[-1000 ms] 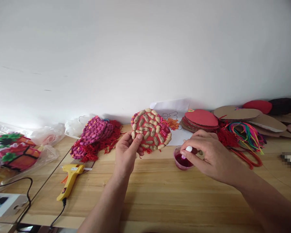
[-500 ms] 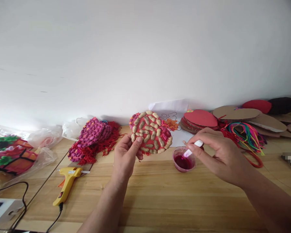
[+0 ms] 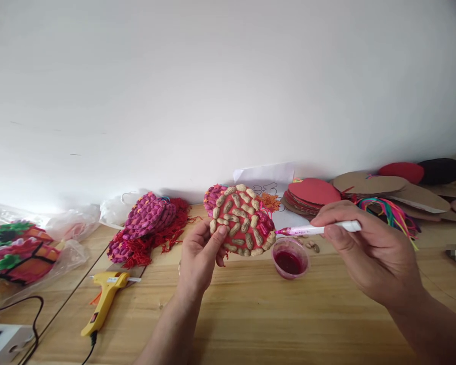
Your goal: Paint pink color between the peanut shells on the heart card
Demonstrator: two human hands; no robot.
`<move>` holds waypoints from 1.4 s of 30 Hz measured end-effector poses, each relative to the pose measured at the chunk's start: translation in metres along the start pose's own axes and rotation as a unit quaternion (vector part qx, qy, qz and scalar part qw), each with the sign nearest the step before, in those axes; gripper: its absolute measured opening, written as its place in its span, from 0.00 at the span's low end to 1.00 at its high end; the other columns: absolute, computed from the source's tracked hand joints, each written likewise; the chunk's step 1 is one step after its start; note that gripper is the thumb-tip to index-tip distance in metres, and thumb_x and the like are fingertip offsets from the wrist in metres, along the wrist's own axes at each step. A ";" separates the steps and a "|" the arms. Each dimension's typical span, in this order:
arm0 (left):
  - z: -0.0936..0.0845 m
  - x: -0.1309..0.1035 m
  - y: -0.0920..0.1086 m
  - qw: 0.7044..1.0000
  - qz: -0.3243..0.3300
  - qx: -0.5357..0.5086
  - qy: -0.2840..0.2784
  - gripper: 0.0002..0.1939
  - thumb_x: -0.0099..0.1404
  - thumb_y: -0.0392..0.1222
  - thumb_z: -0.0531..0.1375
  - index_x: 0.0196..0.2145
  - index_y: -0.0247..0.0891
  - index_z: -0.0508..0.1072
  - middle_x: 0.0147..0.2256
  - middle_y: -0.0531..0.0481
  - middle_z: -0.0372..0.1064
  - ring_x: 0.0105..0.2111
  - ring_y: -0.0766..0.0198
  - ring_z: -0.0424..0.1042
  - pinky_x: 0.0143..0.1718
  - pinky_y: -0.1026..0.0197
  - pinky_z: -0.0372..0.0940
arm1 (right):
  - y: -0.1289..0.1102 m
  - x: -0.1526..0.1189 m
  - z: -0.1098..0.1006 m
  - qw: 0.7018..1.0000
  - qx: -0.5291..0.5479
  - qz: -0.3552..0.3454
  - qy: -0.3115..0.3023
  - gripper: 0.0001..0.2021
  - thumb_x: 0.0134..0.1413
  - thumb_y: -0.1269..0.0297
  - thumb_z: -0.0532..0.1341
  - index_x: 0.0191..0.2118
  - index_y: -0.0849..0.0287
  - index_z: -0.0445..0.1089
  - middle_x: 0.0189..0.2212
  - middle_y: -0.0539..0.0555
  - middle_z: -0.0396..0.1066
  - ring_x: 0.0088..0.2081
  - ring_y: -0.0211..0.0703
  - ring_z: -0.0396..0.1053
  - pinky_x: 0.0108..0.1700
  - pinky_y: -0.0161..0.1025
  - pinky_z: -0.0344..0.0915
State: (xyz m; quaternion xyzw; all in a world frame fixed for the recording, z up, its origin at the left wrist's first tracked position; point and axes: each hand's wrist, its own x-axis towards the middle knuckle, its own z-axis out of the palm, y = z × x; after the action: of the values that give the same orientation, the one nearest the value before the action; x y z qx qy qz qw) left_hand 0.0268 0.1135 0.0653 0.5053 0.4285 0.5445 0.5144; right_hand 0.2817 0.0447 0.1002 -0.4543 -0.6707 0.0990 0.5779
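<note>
My left hand [image 3: 203,253] grips the lower left edge of a red disc covered with peanuts [image 3: 243,223], held up above the table. Several peanuts at its right side are painted magenta; the others are plain tan. My right hand [image 3: 368,248] is closed round a white brush-like pen [image 3: 311,229], which lies nearly level. Its magenta tip is at the right edge of the disc. Just below the pen stands a small clear cup [image 3: 290,258] with dark magenta paint inside.
A yellow glue gun [image 3: 105,299] lies at the left. Behind it are purple peanut pieces with red yarn [image 3: 148,218]. Bagged crafts [image 3: 23,248] are at the far left. Red discs [image 3: 313,191], brown cardboard shapes [image 3: 368,180] and coloured cords [image 3: 391,210] sit at the right.
The pen has come up out of the cup and tipped to nearly level, its tip now at the disc. Loose peanuts show behind the cup. The view has shifted slightly.
</note>
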 end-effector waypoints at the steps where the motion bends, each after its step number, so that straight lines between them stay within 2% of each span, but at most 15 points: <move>1: 0.000 0.000 0.000 1.000 0.000 -0.006 0.001 0.16 0.58 0.49 0.68 0.38 0.35 0.75 0.21 0.58 0.61 0.16 0.75 0.58 0.12 0.73 0.55 | 0.000 0.000 -0.001 1.000 0.003 0.003 0.002 0.08 0.62 0.70 0.58 0.41 0.50 0.72 0.34 0.51 0.69 0.38 0.44 0.67 0.38 0.41 0.63; 4: 0.000 0.001 -0.002 1.000 -0.004 -0.018 0.004 0.15 0.57 0.48 0.68 0.38 0.36 0.75 0.22 0.57 0.62 0.16 0.75 0.58 0.12 0.72 0.56 | -0.001 -0.001 -0.002 1.000 0.002 0.008 0.005 0.08 0.63 0.70 0.57 0.41 0.50 0.71 0.33 0.51 0.69 0.36 0.43 0.67 0.35 0.41 0.63; 9: 0.001 0.002 -0.002 1.000 -0.003 -0.025 0.002 0.15 0.57 0.48 0.68 0.37 0.35 0.75 0.23 0.56 0.65 0.14 0.75 0.59 0.12 0.72 0.57 | 0.003 -0.004 0.001 0.999 -0.030 -0.025 -0.021 0.09 0.60 0.73 0.59 0.42 0.51 0.71 0.36 0.52 0.70 0.41 0.47 0.67 0.43 0.45 0.65; 14: 0.000 0.002 -0.002 0.999 -0.010 -0.032 0.004 0.15 0.57 0.48 0.68 0.37 0.35 0.74 0.22 0.58 0.64 0.14 0.75 0.59 0.11 0.71 0.58 | 0.005 -0.008 0.005 0.997 -0.022 -0.059 -0.053 0.12 0.57 0.76 0.60 0.43 0.52 0.70 0.35 0.53 0.70 0.42 0.48 0.67 0.44 0.48 0.65; 20: 0.000 0.001 -0.002 1.000 -0.006 -0.018 0.003 0.14 0.58 0.48 0.68 0.37 0.35 0.74 0.20 0.59 0.62 0.13 0.74 0.59 0.11 0.70 0.59 | 0.004 -0.009 0.005 0.997 -0.036 -0.063 -0.033 0.13 0.57 0.77 0.60 0.44 0.51 0.70 0.35 0.53 0.70 0.43 0.49 0.66 0.45 0.49 0.65; 25: 0.002 0.000 -0.001 1.000 0.002 -0.012 0.011 0.15 0.57 0.48 0.68 0.38 0.35 0.74 0.21 0.58 0.64 0.14 0.74 0.59 0.11 0.70 0.59 | 0.002 -0.009 0.009 0.991 -0.066 -0.099 -0.055 0.13 0.55 0.77 0.61 0.43 0.51 0.70 0.34 0.53 0.71 0.42 0.50 0.67 0.44 0.49 0.65; 30: 0.003 -0.002 0.000 1.000 0.018 0.001 0.009 0.16 0.58 0.48 0.68 0.38 0.35 0.75 0.22 0.57 0.64 0.15 0.73 0.60 0.12 0.70 0.61 | 0.000 -0.006 0.009 0.987 -0.104 -0.120 -0.032 0.13 0.54 0.77 0.62 0.43 0.52 0.70 0.33 0.53 0.72 0.42 0.49 0.67 0.45 0.49 0.65; 39: 0.004 -0.005 0.002 0.999 0.037 0.035 0.011 0.15 0.59 0.48 0.67 0.38 0.36 0.75 0.22 0.57 0.64 0.15 0.74 0.61 0.13 0.71 0.61 | -0.006 -0.009 0.012 0.980 -0.120 -0.146 -0.063 0.12 0.54 0.77 0.61 0.41 0.52 0.68 0.31 0.51 0.74 0.39 0.48 0.67 0.43 0.49 0.64; 42: 0.005 -0.007 0.004 0.998 0.043 0.045 0.019 0.14 0.59 0.48 0.67 0.38 0.36 0.75 0.21 0.57 0.65 0.14 0.74 0.62 0.13 0.71 0.60 | -0.006 -0.009 0.012 0.979 -0.130 -0.150 -0.053 0.13 0.54 0.77 0.61 0.42 0.52 0.68 0.32 0.51 0.74 0.39 0.48 0.67 0.43 0.49 0.64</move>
State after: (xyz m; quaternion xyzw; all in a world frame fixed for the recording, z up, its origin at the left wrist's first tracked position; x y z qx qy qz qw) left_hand 0.0307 0.1057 0.0693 0.5351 0.4404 0.5557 0.4593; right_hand 0.2677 0.0392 0.0947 -0.4136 -0.7683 -0.0529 0.4857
